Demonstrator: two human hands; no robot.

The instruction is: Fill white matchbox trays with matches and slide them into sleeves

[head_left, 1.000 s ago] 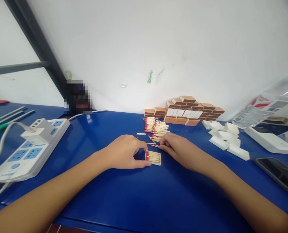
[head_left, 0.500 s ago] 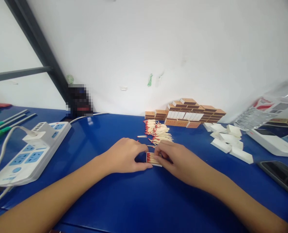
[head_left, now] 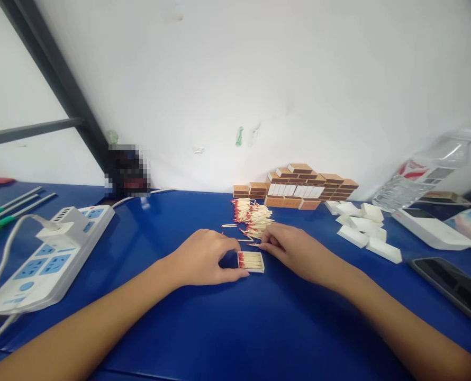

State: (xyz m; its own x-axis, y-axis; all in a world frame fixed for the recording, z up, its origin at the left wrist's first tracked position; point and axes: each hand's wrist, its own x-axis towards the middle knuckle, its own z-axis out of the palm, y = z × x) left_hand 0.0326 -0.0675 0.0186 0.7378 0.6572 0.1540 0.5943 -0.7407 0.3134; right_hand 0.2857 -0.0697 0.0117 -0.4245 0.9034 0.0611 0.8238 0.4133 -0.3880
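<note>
Blue worktop (head_left: 227, 328): your left hand (head_left: 209, 259) steadies the matchbox tray (head_left: 257, 271), grip parted to its width; beyond, your right hand (head_left: 285, 241) seems to pinch one match (head_left: 253, 244) beside the heap (head_left: 255, 216). Likely filling; next calls for laying it heads-left.

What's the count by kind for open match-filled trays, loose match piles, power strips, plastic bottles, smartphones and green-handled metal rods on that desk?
Open match-filled tray: 1
Loose match pile: 1
Power strip: 1
Plastic bottle: 1
Smartphone: 1
Green-handled metal rods: 3
Total: 8
</note>
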